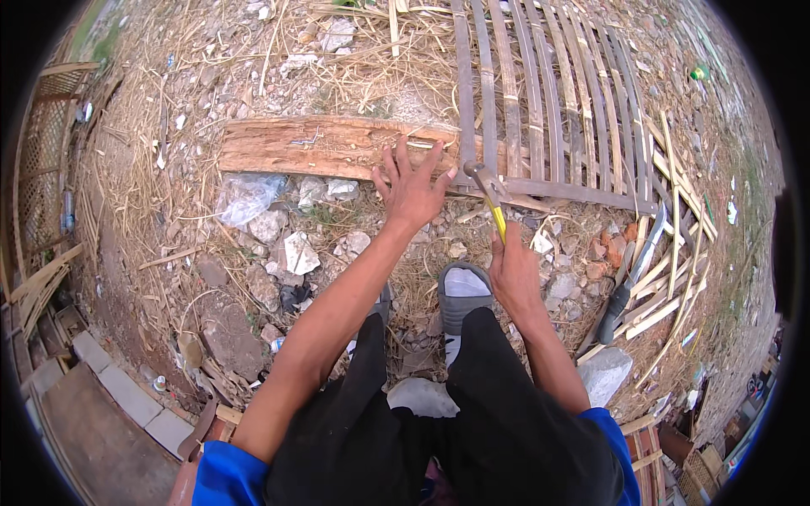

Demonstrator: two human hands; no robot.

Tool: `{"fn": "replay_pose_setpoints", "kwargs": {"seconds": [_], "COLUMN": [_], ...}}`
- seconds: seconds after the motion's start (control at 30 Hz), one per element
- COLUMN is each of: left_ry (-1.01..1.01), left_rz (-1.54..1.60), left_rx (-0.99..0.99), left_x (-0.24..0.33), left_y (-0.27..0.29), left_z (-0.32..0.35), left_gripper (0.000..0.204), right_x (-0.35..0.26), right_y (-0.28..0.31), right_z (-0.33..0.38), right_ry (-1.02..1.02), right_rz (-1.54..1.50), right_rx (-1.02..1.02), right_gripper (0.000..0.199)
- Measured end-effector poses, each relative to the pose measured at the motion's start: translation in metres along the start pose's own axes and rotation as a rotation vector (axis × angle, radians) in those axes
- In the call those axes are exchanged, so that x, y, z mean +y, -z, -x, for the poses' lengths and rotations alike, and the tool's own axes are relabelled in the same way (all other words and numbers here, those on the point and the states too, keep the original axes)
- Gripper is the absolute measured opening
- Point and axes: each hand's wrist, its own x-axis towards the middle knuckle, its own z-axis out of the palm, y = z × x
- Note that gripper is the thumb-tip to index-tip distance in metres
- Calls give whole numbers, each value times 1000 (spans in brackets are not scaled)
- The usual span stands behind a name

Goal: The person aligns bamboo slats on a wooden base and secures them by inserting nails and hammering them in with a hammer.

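Observation:
My left hand (412, 190) rests with fingers spread on a weathered wooden board (291, 145) lying on the ground; its thumb points at the corner of a slatted panel. In my right hand (516, 268) is a hammer (496, 207) with a yellow handle, its metal head over the panel's near crosspiece (574, 191). The panel's long bamboo slats (513, 101) run away from me, and its near left corner overlaps the board. Some small thin pieces, perhaps nails (310, 137), lie on the board. Whether anything small is under my left fingers I cannot tell.
On the right, a large knife (629, 282) with a black handle lies over loose bamboo strips (666, 287). Stones (299, 253), a clear plastic bag (249, 198) and broken bricks (612, 249) litter the ground. A woven lattice panel (46, 169) stands far left.

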Motion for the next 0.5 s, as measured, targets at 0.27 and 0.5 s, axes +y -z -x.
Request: {"fn": "replay_pose_setpoints", "kwargs": {"seconds": [0.27,0.5], "left_ry": [13,27], "left_rz": [6,-3], "left_rx": [-24,-22], "left_x": [3,-5], "left_y": [3,5], "left_z": [1,4], "left_gripper": [55,53], "right_x": [9,-27], "right_y": [-2,26], "right_z": [10,1], "right_ry": [174,-8], "right_rz": [-18,-154], "right_rx": [189,87], "right_gripper": [24,27]}}
